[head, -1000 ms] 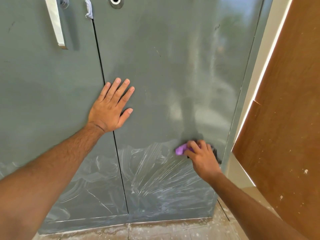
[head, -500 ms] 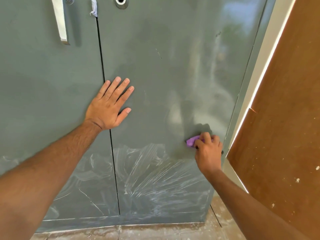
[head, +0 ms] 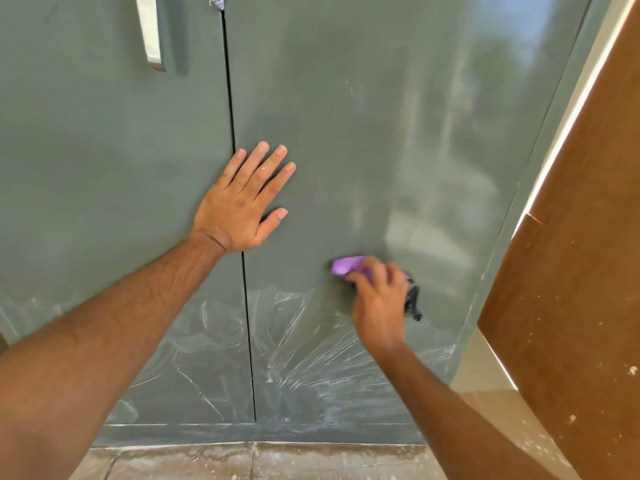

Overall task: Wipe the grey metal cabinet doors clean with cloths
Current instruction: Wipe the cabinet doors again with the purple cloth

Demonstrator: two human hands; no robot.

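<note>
Two grey metal cabinet doors fill most of the view, split by a thin dark vertical gap down the middle. The left grey door (head: 104, 168) carries a flat pale metal bar handle (head: 149, 32) near the top, w/ only its lower end in view. The right grey door (head: 398, 133) is glossy & shows hazy reflections across its upper part.

The person's left hand (head: 239, 206) lies flat across the gap, palm on the metal, fingers straight & spread a bit, thumb out to the right; fingertips sit on the right door, heel of the hand over the seam. It holds nothing.

The right hand (head: 379, 299) is lower & to the right, on the right door, fingers curled round a small crumpled purple cloth (head: 344, 265) pressed vs. the surface. The cloth pokes out past the fingers on the left side. A dark bit of material (head: 414, 301) sticks out under the hand on the right; can't tell what it is. The hand is a little motion-blurred.

Below both hands, the bottom part of both doors is covered in whitish streaky smears (head: 304, 358), fanned out in arcs. The upper part looks cleaner, w/ a few faint scratches.

At the top of the gap hangs a small pale scrap of fabric (head: 217, 1). Along the bottom runs a dusty tiled floor (head: 242, 460). On the right stands a brown wooden panel (head: 585, 271), speckled w/ white flecks, a pale wall strip between it & the cabinet.
</note>
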